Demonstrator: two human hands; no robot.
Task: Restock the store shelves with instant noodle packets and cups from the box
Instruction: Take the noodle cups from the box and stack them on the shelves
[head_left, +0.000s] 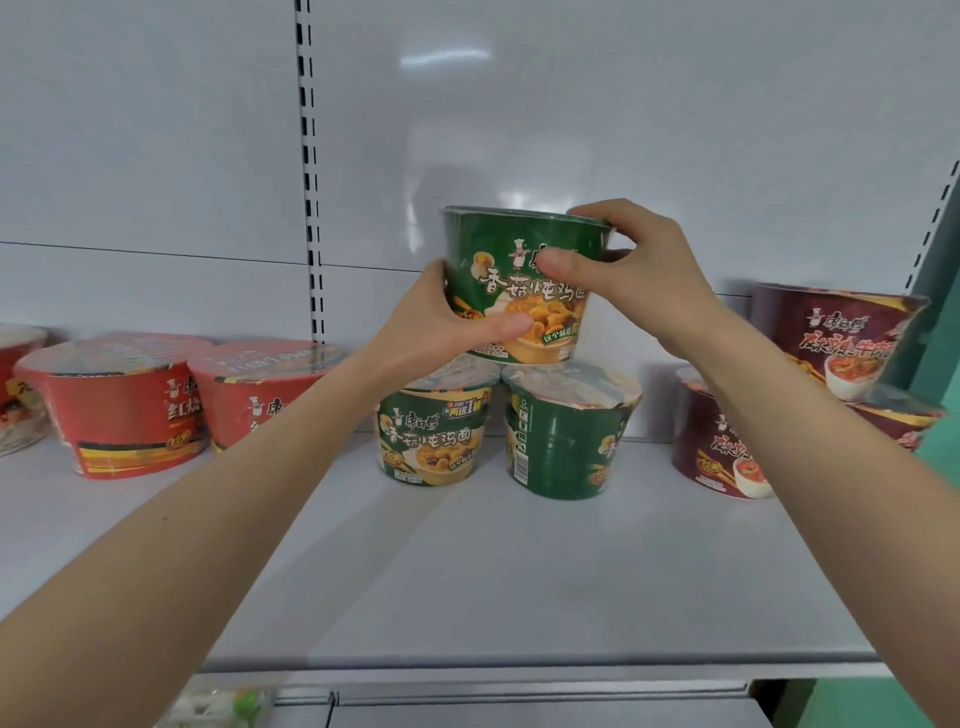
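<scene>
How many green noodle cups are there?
3. The left hand and right hand hold the top cup; the lower left cup and lower right cup stand on the shelf beneath. More may hide.

Pretty bright, flat white lighting. Soft glare blobs sit on the back panel (447, 57) above the grip, and a faint grey shadow falls on it behind the gripped green cup (493, 234). The wrap on the red cups (130, 410) left of the grip shines a bit. Fisheye bends the slotted upright (311, 156) up-left of the grip, and far below-left it all goes blurry.

Green noodle cup (519, 291) atop two others
</scene>
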